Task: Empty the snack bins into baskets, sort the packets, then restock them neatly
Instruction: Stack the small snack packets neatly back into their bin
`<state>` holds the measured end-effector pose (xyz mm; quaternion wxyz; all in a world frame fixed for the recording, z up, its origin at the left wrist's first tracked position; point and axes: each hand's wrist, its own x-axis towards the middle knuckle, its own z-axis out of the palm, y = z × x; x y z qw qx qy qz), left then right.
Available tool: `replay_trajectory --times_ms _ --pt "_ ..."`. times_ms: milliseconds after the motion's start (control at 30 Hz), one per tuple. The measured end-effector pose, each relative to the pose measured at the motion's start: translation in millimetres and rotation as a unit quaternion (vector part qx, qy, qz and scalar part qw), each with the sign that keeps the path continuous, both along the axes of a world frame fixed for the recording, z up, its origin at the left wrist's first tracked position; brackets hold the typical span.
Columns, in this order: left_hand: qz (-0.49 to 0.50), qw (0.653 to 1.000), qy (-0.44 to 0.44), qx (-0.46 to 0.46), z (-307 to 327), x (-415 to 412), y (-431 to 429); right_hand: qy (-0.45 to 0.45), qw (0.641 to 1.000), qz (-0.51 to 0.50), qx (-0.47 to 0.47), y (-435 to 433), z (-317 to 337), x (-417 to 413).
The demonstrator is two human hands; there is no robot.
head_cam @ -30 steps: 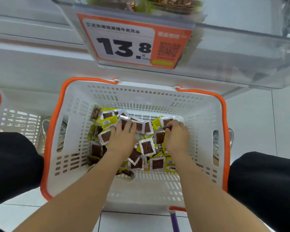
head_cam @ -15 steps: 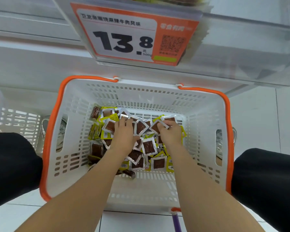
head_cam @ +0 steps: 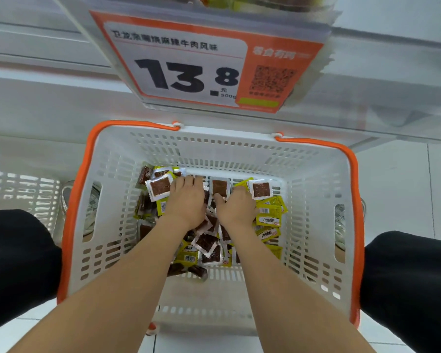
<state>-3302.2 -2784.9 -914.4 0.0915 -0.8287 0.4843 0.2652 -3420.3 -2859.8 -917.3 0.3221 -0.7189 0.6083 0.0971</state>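
Both hands are down in the white basket (head_cam: 313, 200), palms lying over the heap of snack packets (head_cam: 209, 244): the left hand (head_cam: 185, 200) rests flat by a clear-windowed packet (head_cam: 160, 186) at the far left, the right hand (head_cam: 236, 206) sits just beside it with its fingers curled toward another such packet (head_cam: 261, 189). Whether either hand actually pinches a packet I cannot tell, since the fingertips are buried among the wrappers. All packets in view lie loose in the basket's bottom, some face up showing brown contents, some showing yellow backs with barcodes (head_cam: 269, 220). This looks like the sorting step. To do it well, I would gather packets face up and squared, a few at a time, rather than raking the heap, and keep the two kinds apart. A price sign (head_cam: 189, 59) hangs on the clear bin (head_cam: 367, 72) above, and a second basket (head_cam: 23, 189) stands to the left.
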Motion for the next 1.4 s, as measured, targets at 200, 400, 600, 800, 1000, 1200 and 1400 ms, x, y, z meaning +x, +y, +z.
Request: replay_trajectory --times_ms 200,400,600,800,1000,1200,1400 --pt "-0.023 0.998 0.045 0.035 8 27 -15 -0.110 0.988 -0.022 0.105 -5 -6 9" --pt "0.069 0.973 0.217 -0.034 18 45 -16 -0.245 0.947 -0.050 0.204 -10 13 11" --pt "0.234 0.889 0.359 -0.159 39 46 -21 -0.336 0.908 -0.080 0.236 -21 28 4" --pt "0.314 0.802 0.482 -0.162 77 35 -22 -0.380 0.844 -0.153 0.347 -41 50 -13" --pt "0.379 0.753 0.512 -0.168 113 31 -5 -0.388 0.833 -0.142 0.367 -51 89 -39" --pt "0.390 0.720 0.549 -0.167 172 14 6 -0.384 0.861 -0.082 0.325 -55 150 -41" --pt "0.356 0.705 0.592 -0.162 231 8 17 -0.332 0.874 0.059 0.350 -32 239 -25"
